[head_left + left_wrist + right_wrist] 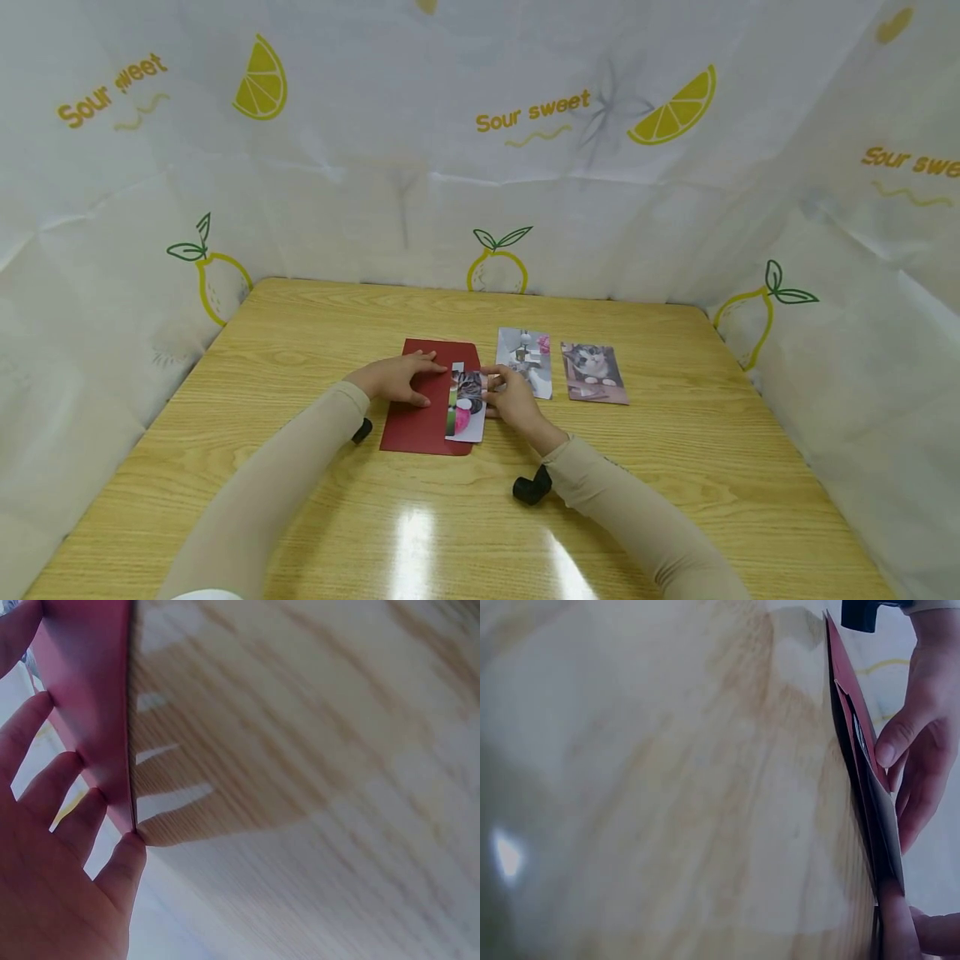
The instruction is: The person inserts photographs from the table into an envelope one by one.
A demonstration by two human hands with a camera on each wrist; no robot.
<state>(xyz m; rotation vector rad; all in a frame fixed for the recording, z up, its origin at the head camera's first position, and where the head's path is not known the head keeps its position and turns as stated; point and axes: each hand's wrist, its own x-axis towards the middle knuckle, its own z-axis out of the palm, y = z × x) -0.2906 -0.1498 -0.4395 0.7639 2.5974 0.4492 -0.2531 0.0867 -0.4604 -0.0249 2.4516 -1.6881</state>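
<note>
A red envelope (pixel 412 433) lies flat on the table, with a cat photo (pixel 467 417) partly inside its right-hand opening. My left hand (pixel 393 379) rests on the envelope with its fingers spread; the left wrist view shows the fingertips on the red paper (pixel 94 682). At the photo's right edge, my right hand (pixel 517 408) pinches it between thumb and fingers. Seen edge-on in the right wrist view, the photo (pixel 883 832) sticks out of the slightly parted envelope, and part of my right hand (pixel 898 930) shows at the bottom.
A grey-white photo (pixel 534 375) with a pink flower lies just behind my right hand. Right of that is another cat photo (pixel 596 375). Black devices (pixel 532 486) hang at both wrists. A white lemon-print curtain (pixel 375 200) surrounds the wooden table (pixel 675 467).
</note>
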